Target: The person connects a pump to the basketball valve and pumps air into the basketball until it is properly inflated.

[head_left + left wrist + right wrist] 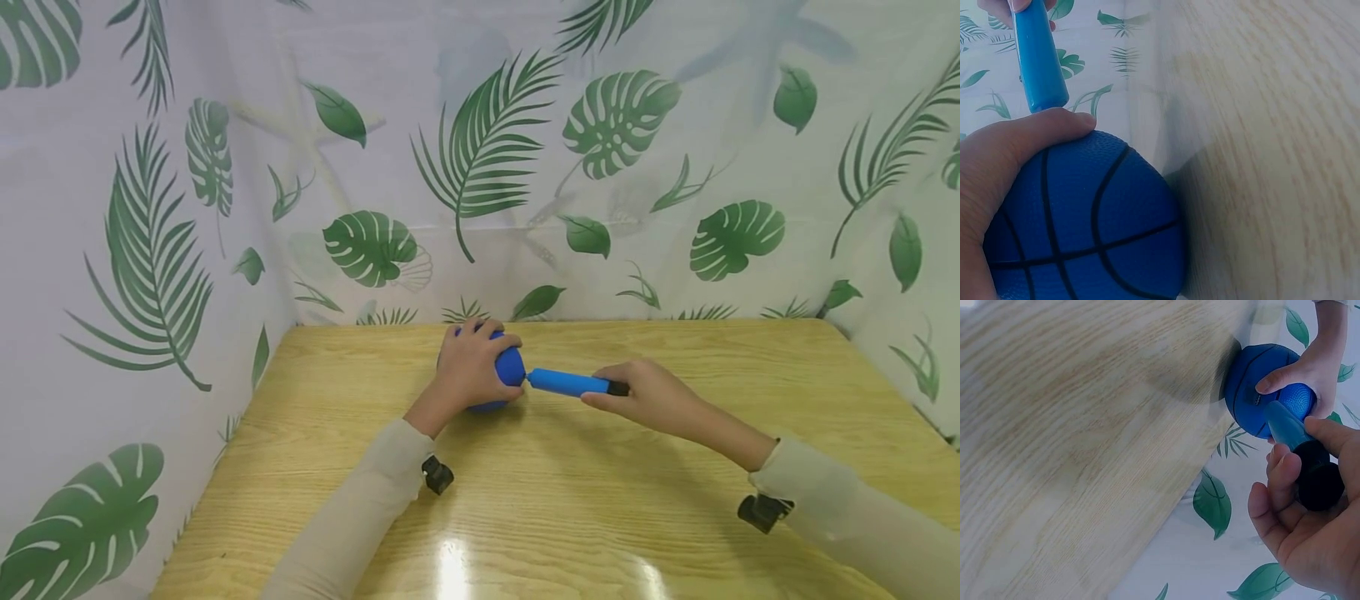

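A small blue basketball (pixel 512 367) with black seam lines rests on the table, and my left hand (pixel 468 367) grips it from above with fingers spread over the top. The left thumb (pixel 1066 128) lies along the ball's side, close to the pump's tip. My right hand (pixel 652 400) holds a blue hand pump (pixel 562 382) by its black handle end (pixel 1321 486), fingers and thumb curled round it. The pump lies roughly level, its narrow tip pointing left, right at the ball's side. Part of the ball is hidden under the left hand.
The wood-grain table (pixel 600 500) stretches around both hands. A white cloth with green leaf prints (pixel 495 150) hangs behind the table's back edge and along the sides. Small black cameras (pixel 437 474) sit on both sleeves.
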`<control>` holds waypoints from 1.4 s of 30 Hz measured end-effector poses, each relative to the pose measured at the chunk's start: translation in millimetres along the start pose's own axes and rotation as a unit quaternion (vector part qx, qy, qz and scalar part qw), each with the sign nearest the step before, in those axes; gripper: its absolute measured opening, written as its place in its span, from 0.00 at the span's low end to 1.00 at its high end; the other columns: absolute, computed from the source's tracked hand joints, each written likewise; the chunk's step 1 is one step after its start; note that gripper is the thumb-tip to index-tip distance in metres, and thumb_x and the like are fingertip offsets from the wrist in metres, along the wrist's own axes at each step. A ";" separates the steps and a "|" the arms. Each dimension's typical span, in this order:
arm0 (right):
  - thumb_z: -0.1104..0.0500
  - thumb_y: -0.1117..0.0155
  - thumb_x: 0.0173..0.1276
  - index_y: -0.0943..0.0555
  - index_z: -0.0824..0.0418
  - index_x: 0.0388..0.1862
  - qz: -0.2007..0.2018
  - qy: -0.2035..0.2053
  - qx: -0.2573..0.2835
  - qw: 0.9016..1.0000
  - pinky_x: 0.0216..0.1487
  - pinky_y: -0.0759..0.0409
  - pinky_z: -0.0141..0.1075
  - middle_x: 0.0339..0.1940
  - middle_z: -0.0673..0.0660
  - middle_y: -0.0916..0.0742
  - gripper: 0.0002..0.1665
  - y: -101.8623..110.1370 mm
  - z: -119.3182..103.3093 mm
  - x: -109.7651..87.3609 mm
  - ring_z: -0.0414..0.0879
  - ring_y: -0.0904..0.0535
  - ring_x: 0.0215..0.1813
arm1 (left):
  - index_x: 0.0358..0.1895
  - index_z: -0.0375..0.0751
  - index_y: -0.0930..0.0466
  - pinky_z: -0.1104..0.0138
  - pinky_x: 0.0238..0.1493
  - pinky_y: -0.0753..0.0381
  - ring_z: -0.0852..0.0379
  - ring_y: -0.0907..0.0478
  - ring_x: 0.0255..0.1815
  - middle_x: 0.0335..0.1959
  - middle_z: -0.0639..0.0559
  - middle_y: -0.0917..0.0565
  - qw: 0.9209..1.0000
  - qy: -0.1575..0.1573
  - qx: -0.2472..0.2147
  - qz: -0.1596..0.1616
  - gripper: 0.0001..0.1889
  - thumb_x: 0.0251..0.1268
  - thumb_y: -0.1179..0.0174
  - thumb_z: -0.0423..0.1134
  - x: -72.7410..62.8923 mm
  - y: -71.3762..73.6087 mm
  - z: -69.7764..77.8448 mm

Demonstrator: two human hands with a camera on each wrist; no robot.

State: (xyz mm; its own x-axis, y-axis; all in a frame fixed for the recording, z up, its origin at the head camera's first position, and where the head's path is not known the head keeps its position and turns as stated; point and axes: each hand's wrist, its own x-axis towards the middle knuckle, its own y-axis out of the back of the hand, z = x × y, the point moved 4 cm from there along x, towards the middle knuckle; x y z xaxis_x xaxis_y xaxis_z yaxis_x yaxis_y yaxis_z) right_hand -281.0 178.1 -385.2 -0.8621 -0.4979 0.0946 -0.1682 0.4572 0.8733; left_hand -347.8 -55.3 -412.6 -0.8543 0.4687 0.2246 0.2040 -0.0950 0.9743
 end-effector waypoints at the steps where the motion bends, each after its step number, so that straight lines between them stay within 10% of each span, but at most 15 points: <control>1: 0.48 0.33 0.73 0.15 0.57 0.35 0.000 0.000 -0.001 1.000 0.25 0.38 0.30 0.16 0.45 0.29 0.14 -0.1 -0.1 -0.6 0.37 0.36 0.20 | 0.67 0.67 0.25 0.43 0.68 0.29 0.45 0.34 0.73 0.70 0.53 0.26 1.000 0.000 -0.001 -0.001 0.38 0.51 0.31 0.72 0.0 -0.6 0.2; 42: 0.48 0.33 0.73 0.17 0.55 0.33 0.013 0.016 -0.056 0.998 0.25 0.40 0.29 0.16 0.44 0.33 0.13 8.1 -3.6 -13.0 0.35 0.39 0.19 | 0.67 0.65 0.23 0.40 0.69 0.32 0.43 0.33 0.73 0.69 0.51 0.26 0.999 0.014 -0.037 -0.009 0.37 0.51 0.28 0.67 4.5 -0.1 5.8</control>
State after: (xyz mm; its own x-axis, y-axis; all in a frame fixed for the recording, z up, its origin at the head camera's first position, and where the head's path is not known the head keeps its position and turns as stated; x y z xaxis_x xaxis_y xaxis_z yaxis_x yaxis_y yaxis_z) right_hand -269.5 185.7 -377.6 -0.8493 -0.5114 0.1308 -0.0907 0.3856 0.9182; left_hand -348.9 -48.0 -411.8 -0.8704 0.4470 0.2066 0.1535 -0.1524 0.9763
